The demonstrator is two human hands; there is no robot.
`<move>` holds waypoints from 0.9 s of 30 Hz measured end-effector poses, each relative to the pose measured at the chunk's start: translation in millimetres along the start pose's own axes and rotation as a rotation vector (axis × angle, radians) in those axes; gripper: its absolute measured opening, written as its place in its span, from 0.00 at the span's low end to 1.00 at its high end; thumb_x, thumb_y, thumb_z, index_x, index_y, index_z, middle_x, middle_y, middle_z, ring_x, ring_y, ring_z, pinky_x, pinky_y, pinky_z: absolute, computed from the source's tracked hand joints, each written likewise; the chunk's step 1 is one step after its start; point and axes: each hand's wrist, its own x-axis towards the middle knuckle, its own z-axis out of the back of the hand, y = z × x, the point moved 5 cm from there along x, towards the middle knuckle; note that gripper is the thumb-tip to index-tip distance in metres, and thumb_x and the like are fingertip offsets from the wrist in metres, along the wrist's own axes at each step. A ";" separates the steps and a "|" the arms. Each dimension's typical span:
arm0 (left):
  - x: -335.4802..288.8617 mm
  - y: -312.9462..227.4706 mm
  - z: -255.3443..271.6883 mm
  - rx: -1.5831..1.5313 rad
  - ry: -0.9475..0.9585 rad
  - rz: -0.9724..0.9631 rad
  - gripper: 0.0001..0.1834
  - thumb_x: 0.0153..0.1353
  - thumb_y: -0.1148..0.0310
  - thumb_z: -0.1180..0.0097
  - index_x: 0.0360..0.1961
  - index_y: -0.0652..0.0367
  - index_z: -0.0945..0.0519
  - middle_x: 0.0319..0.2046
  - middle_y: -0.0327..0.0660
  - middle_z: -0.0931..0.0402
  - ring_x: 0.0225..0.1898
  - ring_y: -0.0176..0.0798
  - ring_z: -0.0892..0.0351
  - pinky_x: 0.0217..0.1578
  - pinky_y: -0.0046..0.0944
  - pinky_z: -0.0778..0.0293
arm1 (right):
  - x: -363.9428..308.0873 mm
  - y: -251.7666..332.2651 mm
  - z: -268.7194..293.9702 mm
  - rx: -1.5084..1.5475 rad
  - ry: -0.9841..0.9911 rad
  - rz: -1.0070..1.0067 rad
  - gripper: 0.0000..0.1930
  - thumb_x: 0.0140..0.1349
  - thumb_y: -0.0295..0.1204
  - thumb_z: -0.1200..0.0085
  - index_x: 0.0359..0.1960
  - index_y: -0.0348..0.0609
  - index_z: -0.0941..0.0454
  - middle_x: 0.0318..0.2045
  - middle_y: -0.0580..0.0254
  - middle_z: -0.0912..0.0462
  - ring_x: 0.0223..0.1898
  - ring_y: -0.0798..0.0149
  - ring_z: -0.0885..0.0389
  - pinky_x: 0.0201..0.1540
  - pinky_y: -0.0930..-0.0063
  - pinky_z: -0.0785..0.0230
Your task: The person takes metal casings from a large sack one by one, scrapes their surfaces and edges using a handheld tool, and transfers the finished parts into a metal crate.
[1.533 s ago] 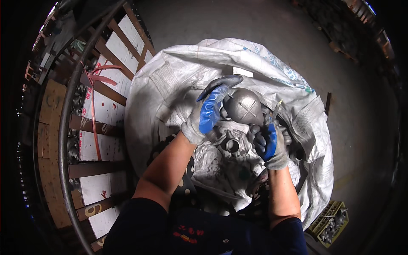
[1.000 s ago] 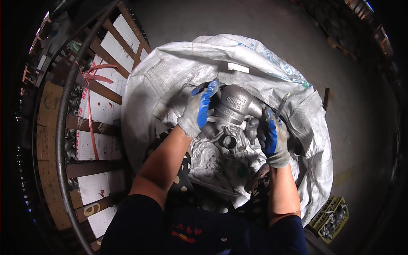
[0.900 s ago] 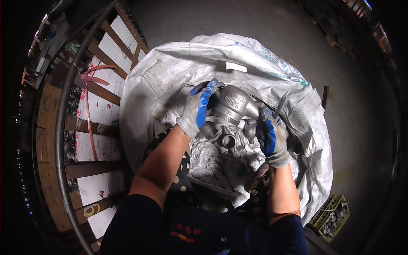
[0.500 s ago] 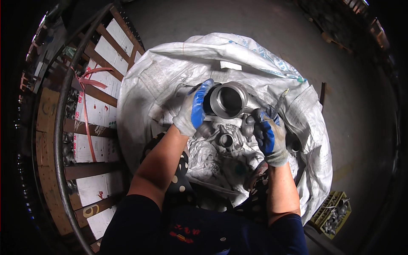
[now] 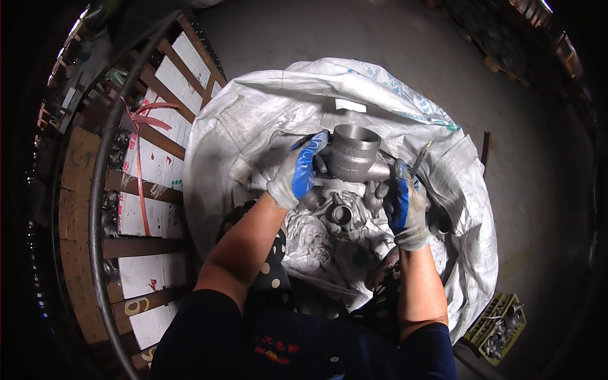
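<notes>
A grey metal pipe tee (image 5: 353, 155) stands tilted over the sack, its wide round mouth facing up and its short side branch pointing right. My left hand (image 5: 304, 170), in a blue-and-white coated work glove, grips it from the left. Close by the branch, my gloved right hand (image 5: 404, 206) is closed round a slim dark tool with a pale pointed tip (image 5: 423, 155); its exact kind is unclear. Whether the right fingers also touch the tee cannot be made out. Below, a smaller pipe fitting (image 5: 341, 215) lies with its round opening upward.
A large white woven sack (image 5: 221, 145) spreads around my knees, holding several grey fittings. To the left stands a metal-framed crate (image 5: 101, 209) with wooden slats and white cartons (image 5: 149, 218). A yellow-green plastic basket (image 5: 497, 329) of metal parts sits on the floor at lower right.
The tee has turned: its mouth faced me before and now points more upward, showing its side wall. Both hands stay near it, and the whole view has shifted slightly.
</notes>
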 end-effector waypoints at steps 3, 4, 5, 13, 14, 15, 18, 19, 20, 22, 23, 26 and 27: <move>-3.4 -1.5 1.4 -0.040 -0.014 0.026 0.07 0.60 0.64 0.52 0.31 0.54 0.25 0.20 0.31 0.30 0.18 0.25 0.36 0.20 0.24 0.39 | 8.0 22.2 -1.7 0.754 -0.027 -0.625 0.10 0.61 0.36 0.52 0.32 0.42 0.27 0.15 0.65 0.26 0.15 0.74 0.31 0.18 0.81 0.40; -4.4 -1.5 1.1 -0.061 -0.016 0.042 0.07 0.60 0.64 0.53 0.30 0.54 0.25 0.20 0.31 0.31 0.17 0.25 0.36 0.20 0.24 0.40 | 8.6 24.2 -1.2 0.748 -0.042 -0.631 0.11 0.61 0.37 0.53 0.31 0.42 0.27 0.13 0.66 0.27 0.13 0.74 0.32 0.17 0.80 0.41; -6.8 -2.4 0.0 -0.060 -0.017 0.040 0.07 0.60 0.64 0.53 0.30 0.54 0.25 0.20 0.31 0.31 0.17 0.25 0.36 0.20 0.24 0.40 | 8.1 25.5 -0.2 0.743 -0.058 -0.639 0.11 0.61 0.38 0.53 0.30 0.43 0.27 0.11 0.67 0.28 0.12 0.73 0.33 0.16 0.79 0.42; -11.8 0.9 16.0 -0.154 -0.020 0.034 0.10 0.60 0.61 0.52 0.28 0.54 0.25 0.20 0.33 0.28 0.16 0.24 0.38 0.18 0.25 0.38 | 7.8 34.6 -0.7 0.453 -0.059 -0.359 0.14 0.60 0.39 0.50 0.23 0.42 0.26 0.10 0.68 0.30 0.10 0.76 0.35 0.13 0.82 0.46; -14.2 -1.4 11.4 -0.178 0.025 0.045 0.13 0.58 0.58 0.50 0.30 0.57 0.22 0.21 0.33 0.26 0.17 0.24 0.37 0.19 0.25 0.37 | 1.1 28.3 -7.8 0.760 -0.022 -0.734 0.14 0.59 0.39 0.50 0.23 0.41 0.26 0.10 0.68 0.30 0.11 0.76 0.35 0.14 0.81 0.46; -17.7 -6.3 8.9 -0.130 0.049 0.018 0.12 0.60 0.60 0.52 0.31 0.57 0.23 0.23 0.33 0.28 0.19 0.27 0.34 0.22 0.26 0.34 | -0.3 25.7 -7.1 0.753 0.000 -0.755 0.14 0.59 0.38 0.49 0.23 0.41 0.25 0.11 0.70 0.30 0.11 0.78 0.36 0.13 0.83 0.47; -32.2 -20.0 -5.9 -0.064 0.051 -0.084 0.12 0.61 0.62 0.54 0.36 0.60 0.25 0.27 0.36 0.28 0.25 0.29 0.29 0.28 0.28 0.28 | -2.8 27.3 -5.4 0.753 0.070 -0.783 0.12 0.59 0.37 0.49 0.26 0.41 0.24 0.13 0.70 0.27 0.10 0.80 0.38 0.13 0.85 0.48; -24.7 -7.4 11.4 -0.180 0.208 -0.005 0.14 0.62 0.64 0.56 0.43 0.62 0.28 0.36 0.40 0.26 0.32 0.32 0.26 0.34 0.34 0.25 | 2.9 28.7 -0.7 0.554 0.010 -0.468 0.11 0.58 0.35 0.48 0.31 0.39 0.24 0.16 0.70 0.25 0.12 0.81 0.37 0.15 0.86 0.47; -24.4 -6.0 8.4 -0.181 0.223 0.013 0.14 0.62 0.64 0.56 0.43 0.62 0.28 0.36 0.40 0.26 0.32 0.32 0.26 0.34 0.34 0.25 | 2.4 29.7 3.4 0.337 -0.053 -0.164 0.11 0.58 0.33 0.47 0.35 0.38 0.23 0.19 0.70 0.23 0.14 0.82 0.35 0.16 0.87 0.46; -27.2 -1.9 -2.3 -0.208 0.328 0.060 0.16 0.62 0.64 0.56 0.46 0.63 0.29 0.40 0.41 0.26 0.38 0.34 0.25 0.36 0.37 0.23 | 2.3 26.1 10.7 0.140 -0.192 0.226 0.11 0.56 0.31 0.45 0.36 0.37 0.23 0.21 0.69 0.23 0.18 0.80 0.31 0.19 0.87 0.42; -30.9 -4.5 0.1 -0.025 0.290 -0.031 0.18 0.61 0.62 0.54 0.47 0.63 0.29 0.41 0.43 0.26 0.40 0.35 0.25 0.35 0.38 0.23 | 4.5 27.1 6.5 0.612 -0.075 -0.199 0.10 0.56 0.30 0.45 0.35 0.35 0.23 0.23 0.68 0.23 0.21 0.78 0.28 0.22 0.86 0.38; -25.8 -15.1 -3.8 0.078 0.046 -0.140 0.18 0.60 0.62 0.51 0.46 0.64 0.29 0.40 0.45 0.26 0.41 0.36 0.24 0.38 0.36 0.24 | 5.4 18.1 10.8 0.674 -0.016 -0.429 0.09 0.56 0.28 0.46 0.34 0.35 0.23 0.23 0.68 0.23 0.22 0.78 0.28 0.23 0.86 0.38; -21.0 -19.5 -1.0 0.067 0.055 -0.219 0.19 0.59 0.61 0.50 0.46 0.65 0.29 0.40 0.46 0.26 0.41 0.36 0.25 0.40 0.34 0.26 | 3.9 11.2 9.2 0.733 -0.015 -0.557 0.09 0.55 0.28 0.45 0.33 0.35 0.22 0.23 0.68 0.22 0.22 0.78 0.28 0.24 0.86 0.38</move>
